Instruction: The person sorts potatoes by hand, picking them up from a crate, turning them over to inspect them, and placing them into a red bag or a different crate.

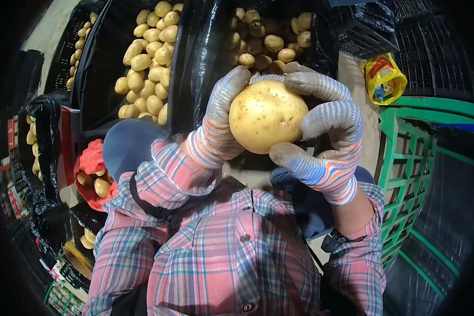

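Note:
One large yellow potato [268, 117] with small dark specks is held up between my two gloved hands, in front of my chest. My left hand [220, 118] presses against its left side, its fingers partly hidden behind the potato. On the right side, my right hand [329, 134] curls round it, with the thumb at the lower edge and fingertips at the upper and right edges. Both gloves are striped knit with greyish, soiled fingers. Beyond the hands, a black-lined crate [325, 39] holds several potatoes [273, 43] in shadow.
Another black-lined crate [97, 68] of potatoes stands at upper left. A red mesh bag [92, 158] with potatoes lies at my left. On the right are a yellow bag [376, 87], a green plastic crate [405, 184] and black crates [432, 58].

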### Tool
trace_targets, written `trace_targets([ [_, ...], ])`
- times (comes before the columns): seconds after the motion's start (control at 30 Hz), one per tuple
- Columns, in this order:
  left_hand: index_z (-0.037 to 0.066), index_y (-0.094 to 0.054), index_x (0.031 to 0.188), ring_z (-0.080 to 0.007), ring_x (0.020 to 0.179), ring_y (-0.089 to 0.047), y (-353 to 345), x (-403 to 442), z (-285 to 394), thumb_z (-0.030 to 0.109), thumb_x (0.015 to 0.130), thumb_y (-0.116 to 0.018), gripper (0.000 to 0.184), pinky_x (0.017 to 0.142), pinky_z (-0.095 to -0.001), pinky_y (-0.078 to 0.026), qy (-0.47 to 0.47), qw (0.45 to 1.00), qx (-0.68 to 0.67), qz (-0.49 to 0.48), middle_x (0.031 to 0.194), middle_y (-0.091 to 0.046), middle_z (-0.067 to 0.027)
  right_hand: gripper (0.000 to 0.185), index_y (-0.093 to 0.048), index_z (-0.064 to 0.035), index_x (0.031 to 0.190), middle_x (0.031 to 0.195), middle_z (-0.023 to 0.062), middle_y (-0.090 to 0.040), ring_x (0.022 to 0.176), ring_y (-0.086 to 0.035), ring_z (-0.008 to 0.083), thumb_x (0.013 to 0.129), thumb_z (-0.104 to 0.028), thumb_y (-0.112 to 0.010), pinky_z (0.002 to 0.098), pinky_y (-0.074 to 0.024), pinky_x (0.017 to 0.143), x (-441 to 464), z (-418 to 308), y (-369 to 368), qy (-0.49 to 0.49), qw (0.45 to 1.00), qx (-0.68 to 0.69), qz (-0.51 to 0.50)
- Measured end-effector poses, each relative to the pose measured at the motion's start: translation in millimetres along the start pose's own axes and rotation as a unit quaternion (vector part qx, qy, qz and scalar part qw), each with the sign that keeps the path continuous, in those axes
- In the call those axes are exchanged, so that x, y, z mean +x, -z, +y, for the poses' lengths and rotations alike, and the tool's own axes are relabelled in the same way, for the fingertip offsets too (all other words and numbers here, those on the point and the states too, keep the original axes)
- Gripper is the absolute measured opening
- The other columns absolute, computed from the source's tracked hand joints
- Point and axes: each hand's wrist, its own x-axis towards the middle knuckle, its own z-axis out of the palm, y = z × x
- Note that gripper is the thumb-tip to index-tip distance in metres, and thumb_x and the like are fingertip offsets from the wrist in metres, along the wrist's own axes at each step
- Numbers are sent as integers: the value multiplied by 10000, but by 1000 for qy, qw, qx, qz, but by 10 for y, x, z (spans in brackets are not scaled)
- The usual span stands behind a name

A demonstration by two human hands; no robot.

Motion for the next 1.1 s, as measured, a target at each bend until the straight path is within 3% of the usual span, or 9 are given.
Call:
trace_targets([
  [0.17, 7, -593, 1079, -214, 921, -632, -76, 19, -24, 567, 920, -411, 611, 837, -334, -497, 3, 1000, 22, 11, 1002, -644, -133, 448, -589, -75, 1022, 1204, 163, -541, 1129, -534, 282, 646, -143, -822, 361, -417, 954, -4, 14, -32, -45, 998, 0, 40],
  [0.27, 26, -582, 1109, -254, 854, -658, 22, 98, -56, 624, 906, -406, 656, 809, -355, -530, -17, 997, -18, 76, 1006, -651, -146, 465, -499, -30, 1172, 1278, 181, -486, 1187, -491, 269, 802, -216, -711, 368, -395, 995, -9, 43, -63, -94, 993, -5, 72],
  [0.33, 33, -564, 1133, -277, 801, -668, -40, -17, 186, 699, 871, -379, 739, 664, -350, -564, 0, 999, -27, -41, 1005, -649, -162, 457, -443, 1, 1250, 1316, 187, -461, 1208, -474, 266, 881, -203, -619, 385, -370, 1029, 21, -2, -105, -126, 987, 30, 94],
  [0.43, 51, -531, 1169, -285, 783, -667, -90, -312, 583, 781, 805, -373, 831, 424, -280, -503, -102, 993, -12, 49, 1002, -640, -161, 346, -485, 19, 1240, 1253, 163, -527, 1130, -546, 243, 970, -197, -465, 373, -434, 993, 81, -92, -52, -152, 983, -62, 78],
  [0.67, 40, -526, 1150, -332, 969, -578, 367, -1829, 2199, 596, 842, -469, 639, 509, -302, -518, -340, 919, 54, 193, 1107, -564, -180, 368, -511, 7, 1204, 1241, 143, -536, 1131, -539, 239, 953, -261, -522, 383, -407, 997, -8, -40, -18, -186, 982, -13, 38],
  [0.87, -9, -431, 1287, -428, 1142, -511, 929, -3099, 3446, 488, 897, -460, 633, 705, -418, -589, -494, 796, 28, 348, 1310, -461, -237, 314, -559, 1, 1161, 1152, 130, -585, 1071, -566, 215, 953, -229, -517, 359, -403, 998, 23, 20, -118, -221, 974, -41, -22],
  [0.93, -29, -442, 1271, -359, 1184, -518, 1106, -3451, 3511, 444, 924, -489, 589, 801, -407, -575, -500, 789, 62, 351, 1271, -505, -232, 287, -562, -2, 1148, 1115, 112, -594, 1041, -578, 196, 971, -212, -477, 347, -445, 961, 60, 51, -203, -210, 973, -83, -49],
  [1.03, 54, -537, 1192, -203, 805, -650, 1376, -3769, 2960, 363, 913, -543, 417, 643, -283, -528, -407, 697, 318, 498, 1040, -655, -101, 255, -585, 8, 1117, 1067, 102, -617, 997, -583, 179, 943, -155, -495, 303, -441, 914, 170, 121, -428, -247, 966, -51, -49],
  [1.1, 70, -639, 1019, -158, 670, -599, 1689, -3915, 2519, 366, 870, -598, 334, 569, -276, -477, -298, 543, 404, 673, 906, -638, -44, 236, -591, 5, 1103, 1047, 101, -621, 963, -585, 161, 929, -125, -500, 290, -450, 879, 353, 162, -628, -241, 961, -88, -102],
])
